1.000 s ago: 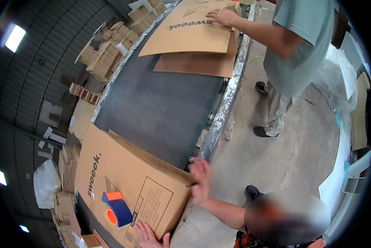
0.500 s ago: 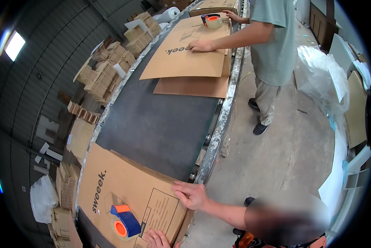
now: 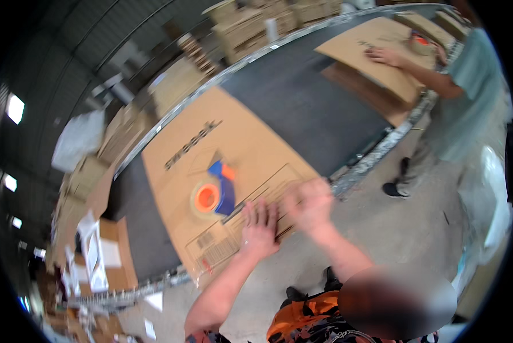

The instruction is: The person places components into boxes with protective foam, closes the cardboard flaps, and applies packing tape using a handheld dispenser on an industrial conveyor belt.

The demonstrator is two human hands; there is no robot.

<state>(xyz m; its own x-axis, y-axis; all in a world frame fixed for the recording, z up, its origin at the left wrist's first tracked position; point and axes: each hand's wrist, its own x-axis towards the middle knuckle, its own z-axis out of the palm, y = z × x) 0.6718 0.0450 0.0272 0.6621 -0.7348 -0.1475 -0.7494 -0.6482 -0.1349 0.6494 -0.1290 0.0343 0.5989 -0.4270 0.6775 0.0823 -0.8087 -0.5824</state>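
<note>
A large brown cardboard box [image 3: 256,137] with dark printing lies on the conveyor in front of me. My left hand [image 3: 260,230] rests on its near part, fingers apart and laid on the cardboard. Beside it, at the box's near right edge, is my right hand [image 3: 309,207]; motion blurs its fingers, so their grip cannot be made out. On top of the box sits a blue and orange tape dispenser [image 3: 226,191] with a roll of clear tape, just beyond my left hand and touched by neither hand.
A dark conveyor belt [image 3: 302,103] runs between metal rails. Up the line, a co-worker's hand [image 3: 385,56] lies on another cardboard sheet [image 3: 371,43] near a second tape dispenser [image 3: 421,44]. An open carton [image 3: 119,251] with white pieces stands at left. Stacked cardboard [image 3: 239,34] lines the far side.
The view has swung left, shifting the box and co-worker rightward in the picture. My left hand shows more fully, and both hands are nearer each other at the box's near side.
</note>
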